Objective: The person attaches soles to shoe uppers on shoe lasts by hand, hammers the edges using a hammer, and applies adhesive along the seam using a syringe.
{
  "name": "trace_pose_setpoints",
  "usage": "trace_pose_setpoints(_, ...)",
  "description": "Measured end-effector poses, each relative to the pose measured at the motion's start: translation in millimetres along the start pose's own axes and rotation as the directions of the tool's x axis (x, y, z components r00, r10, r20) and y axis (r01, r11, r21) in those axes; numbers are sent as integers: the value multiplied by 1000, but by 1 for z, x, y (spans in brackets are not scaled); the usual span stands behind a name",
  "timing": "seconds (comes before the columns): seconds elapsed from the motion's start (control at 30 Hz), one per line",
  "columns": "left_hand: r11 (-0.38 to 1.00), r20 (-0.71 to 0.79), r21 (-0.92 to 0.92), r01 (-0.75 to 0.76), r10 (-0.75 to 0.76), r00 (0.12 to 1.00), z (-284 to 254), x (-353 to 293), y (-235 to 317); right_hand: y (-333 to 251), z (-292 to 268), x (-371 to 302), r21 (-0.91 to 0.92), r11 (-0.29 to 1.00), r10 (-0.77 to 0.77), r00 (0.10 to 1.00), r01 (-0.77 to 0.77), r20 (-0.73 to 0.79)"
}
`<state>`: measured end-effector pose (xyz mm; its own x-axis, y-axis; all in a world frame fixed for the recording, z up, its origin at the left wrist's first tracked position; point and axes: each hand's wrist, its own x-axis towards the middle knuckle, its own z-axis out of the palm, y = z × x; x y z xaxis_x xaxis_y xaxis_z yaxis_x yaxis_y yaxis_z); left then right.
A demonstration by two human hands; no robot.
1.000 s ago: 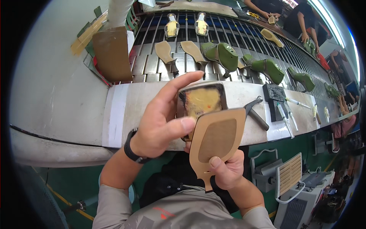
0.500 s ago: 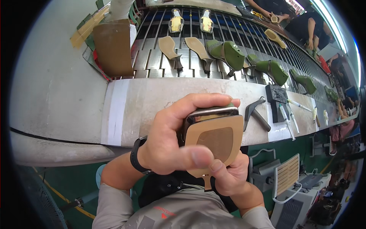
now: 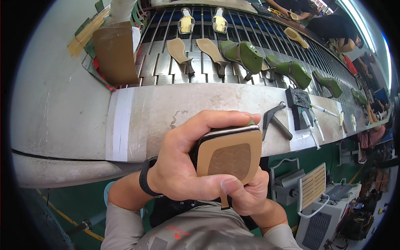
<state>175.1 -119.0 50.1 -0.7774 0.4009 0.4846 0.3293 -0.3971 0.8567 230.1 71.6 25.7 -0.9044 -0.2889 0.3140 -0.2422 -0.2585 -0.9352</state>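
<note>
In both hands, above the bench's near edge, is a shoe (image 3: 227,132) with a dark shiny upper, its bottom turned up. A tan sole (image 3: 231,160) with a textured brown patch lies against that bottom. My left hand (image 3: 181,162) wraps the shoe from the left, fingers over the toe end and thumb across the sole. My right hand (image 3: 252,191) grips it from the lower right, thumb close to the left thumb. A bit of green shows under the left fingertips. The narrow rear part with a dark tip points down between my hands.
Lasting pincers (image 3: 275,121), a black block (image 3: 299,100) and syringes (image 3: 310,127) lie right on the bench (image 3: 162,100). Beyond, a roller conveyor (image 3: 156,62) carries tan heeled soles (image 3: 212,51) and green shoe lasts (image 3: 250,57). A brown board (image 3: 114,54) stands left. Co-workers are far right.
My left thumb has moved down the sole toward the right thumb, and the shoe has tilted and sunk slightly. The whole view has shifted a little.
</note>
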Motion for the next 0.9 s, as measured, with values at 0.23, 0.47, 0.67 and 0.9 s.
trace_pose_setpoints(0.23,982,-121,-87,170,-180,976,14,-1,16,0,-3,-2,-32,999,28,1000,-28,4)
trace_pose_setpoints(0.47,969,-155,-74,235,-244,957,17,4,23,-10,-11,-3,-4,995,103,994,-103,26)
trace_pose_setpoints(0.67,981,-67,-9,192,-192,979,16,12,15,-18,-15,-4,87,977,199,979,-195,-37)
trace_pose_setpoints(0.9,951,-84,-184,249,-267,960,25,20,21,-25,-19,-5,40,966,260,961,-257,-98)
